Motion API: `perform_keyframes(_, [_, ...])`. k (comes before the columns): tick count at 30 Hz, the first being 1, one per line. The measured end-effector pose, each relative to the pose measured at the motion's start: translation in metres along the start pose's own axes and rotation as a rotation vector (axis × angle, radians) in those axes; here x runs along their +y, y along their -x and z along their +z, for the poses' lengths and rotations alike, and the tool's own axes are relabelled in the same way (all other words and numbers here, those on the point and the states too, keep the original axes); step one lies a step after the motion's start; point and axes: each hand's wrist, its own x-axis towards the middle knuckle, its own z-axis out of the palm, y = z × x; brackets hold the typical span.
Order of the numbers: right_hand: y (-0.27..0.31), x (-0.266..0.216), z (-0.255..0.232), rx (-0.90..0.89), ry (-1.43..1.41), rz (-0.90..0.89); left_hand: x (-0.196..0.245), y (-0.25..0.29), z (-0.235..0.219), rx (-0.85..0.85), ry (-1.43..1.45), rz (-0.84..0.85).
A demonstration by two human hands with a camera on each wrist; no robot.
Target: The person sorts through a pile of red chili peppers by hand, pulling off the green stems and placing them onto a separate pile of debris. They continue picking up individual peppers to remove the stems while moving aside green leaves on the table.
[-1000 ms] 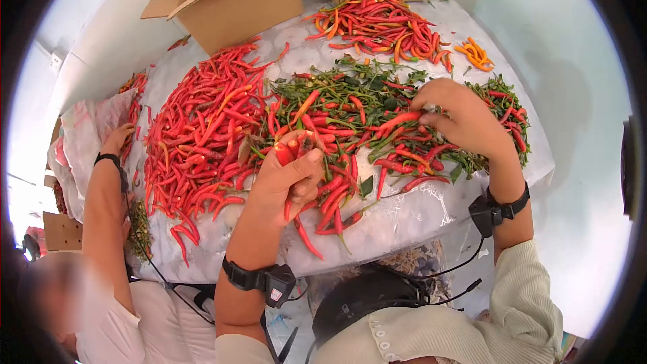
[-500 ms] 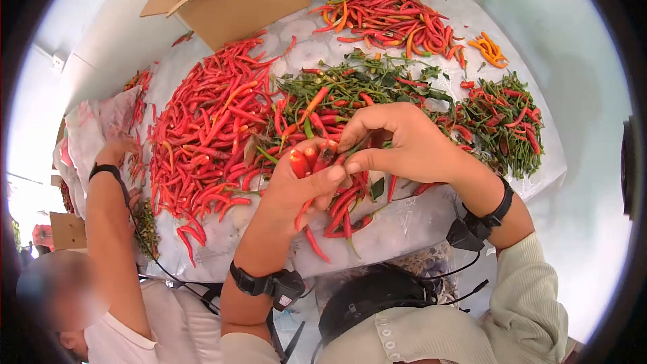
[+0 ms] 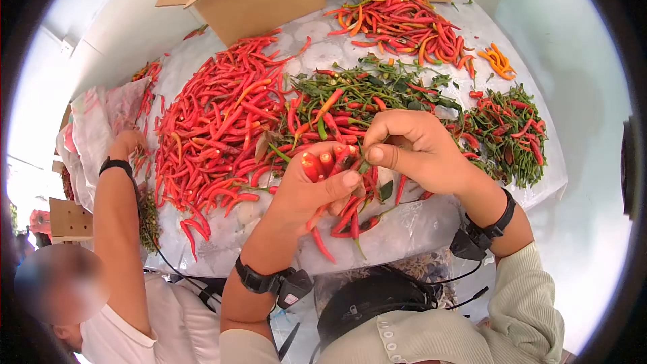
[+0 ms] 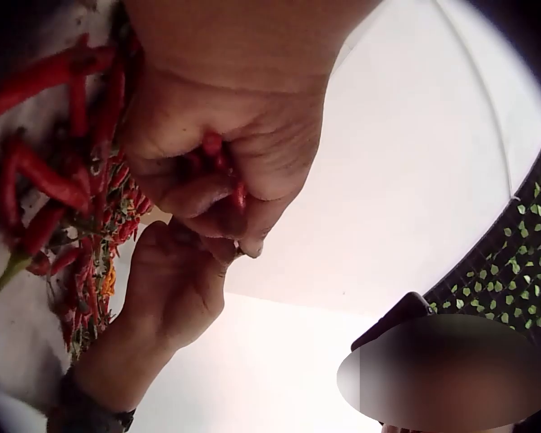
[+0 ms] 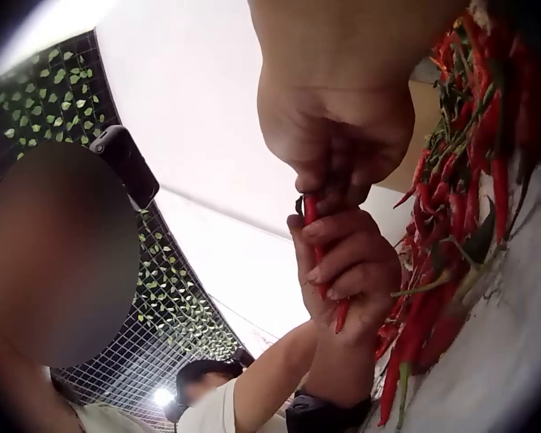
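Observation:
Several red chilies stick up out of my left hand, their pale stemless ends showing above the curled fingers. In the left wrist view, red chilies show inside that fist. My right hand has come up against it, thumb and forefinger pinching the dark green stem end of a chili. The right wrist view shows the fingertips of both hands meeting at the top of a long red chili. Below the hands, red chilies with stems lie near the table's front edge.
A large heap of stemless red chilies lies left, green stems and leaves in the middle, another stem pile right. Behind are more chilies, orange ones and cardboard boxes. Another person's arm reaches in at left.
My right hand has moved from the chili pile on the right to my left hand, bringing a chili, and now pinches at its stem end. The left hand keeps its bunch.

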Motion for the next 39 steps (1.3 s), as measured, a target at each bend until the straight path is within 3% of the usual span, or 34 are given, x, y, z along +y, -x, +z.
perform_keyframes(12, [0.0, 0.006, 0.008, -0.063, -0.634, 0.272, 0.001, 0.001, 0.0, -0.109, 0.038, 0.064])
perform_keyframes(18, [0.001, 0.007, 0.01, -0.003, -0.658, 0.221, 0.006, -0.001, 0.001, -0.099, 0.079, 0.032])
perform_keyframes(23, [-0.003, 0.008, -0.004, 0.337, -0.416, 0.171, 0.008, 0.002, -0.001, -0.039, 0.093, 0.016])
perform_keyframes(24, [-0.002, 0.004, -0.011, 0.49, -0.233, 0.149, 0.009, 0.003, -0.002, -0.021, 0.08, 0.025])
perform_keyframes(28, [0.036, -0.024, -0.067, 0.673, 0.356, -0.022, 0.006, -0.004, -0.016, -0.063, 0.225, 0.091])
perform_keyframes(29, [0.051, -0.03, -0.08, 0.739, 0.456, 0.047, 0.006, -0.004, -0.015, -0.08, 0.229, 0.081])
perform_keyframes(31, [0.083, -0.032, -0.116, 0.828, 0.756, -0.002, 0.008, -0.003, -0.011, -0.118, 0.233, 0.068])
perform_keyframes(33, [0.105, -0.048, -0.117, 0.894, 1.103, 0.137, 0.007, -0.004, -0.01, -0.171, 0.254, 0.041])
perform_keyframes(36, [0.122, -0.046, -0.118, 0.747, 1.812, 0.093, 0.006, -0.002, -0.008, -0.154, 0.227, 0.012])
perform_keyframes(39, [0.099, -0.036, -0.087, 0.56, 1.454, -0.042, 0.003, -0.006, -0.016, -0.225, 0.212, 0.037])
